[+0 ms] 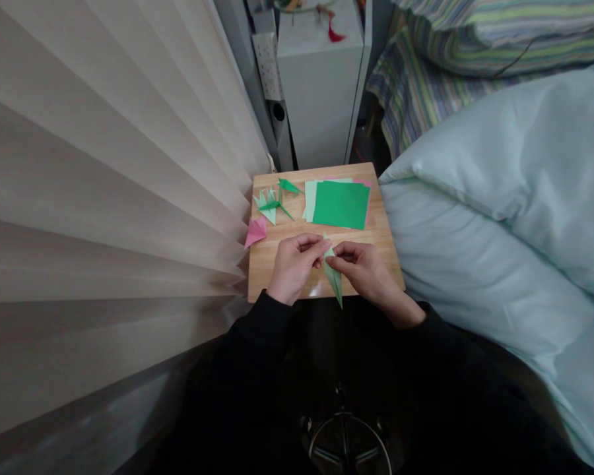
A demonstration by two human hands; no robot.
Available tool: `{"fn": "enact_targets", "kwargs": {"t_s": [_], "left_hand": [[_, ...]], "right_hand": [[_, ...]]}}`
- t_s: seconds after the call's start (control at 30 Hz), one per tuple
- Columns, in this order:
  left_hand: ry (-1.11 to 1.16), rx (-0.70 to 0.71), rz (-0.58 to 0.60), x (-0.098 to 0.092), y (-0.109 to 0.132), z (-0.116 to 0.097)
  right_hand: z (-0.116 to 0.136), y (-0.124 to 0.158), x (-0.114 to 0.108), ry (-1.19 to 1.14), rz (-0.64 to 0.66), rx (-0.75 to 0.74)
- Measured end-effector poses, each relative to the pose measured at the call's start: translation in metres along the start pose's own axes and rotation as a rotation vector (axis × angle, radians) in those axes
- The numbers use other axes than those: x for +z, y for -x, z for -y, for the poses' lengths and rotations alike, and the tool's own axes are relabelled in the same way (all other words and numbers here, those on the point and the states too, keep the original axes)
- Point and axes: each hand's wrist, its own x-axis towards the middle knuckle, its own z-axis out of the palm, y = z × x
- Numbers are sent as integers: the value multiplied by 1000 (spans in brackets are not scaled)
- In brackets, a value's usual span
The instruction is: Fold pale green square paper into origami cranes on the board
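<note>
A long, narrow folded piece of pale green paper point(334, 280) is pinched between both my hands over the near edge of a small wooden table point(383, 232). My left hand point(293, 266) grips its upper part from the left, fingers closed. From the right, my right hand point(363, 268) pinches the same piece near its top. The paper's pointed tip hangs past the table edge toward me.
A stack of square paper sheets point(340, 204), dark green on top, lies at the table's back. Folded green paper figures point(273, 202) and a pink one point(256, 231) sit at the left. Pleated blinds at left, pale bedding point(499, 218) at right, a grey cabinet point(319, 79) behind.
</note>
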Motion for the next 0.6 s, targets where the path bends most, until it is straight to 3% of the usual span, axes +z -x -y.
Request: {"fn": "enact_targets", "kwargs": {"t_s": [0.43,0.6], "left_hand": [[45,65,-113,-2,-4,-2],[-129,81,25,-3,-2,-2]], "right_hand": [[1,0,0,-103,25,73],[-2,-1,-1,-105,-17,49]]}}
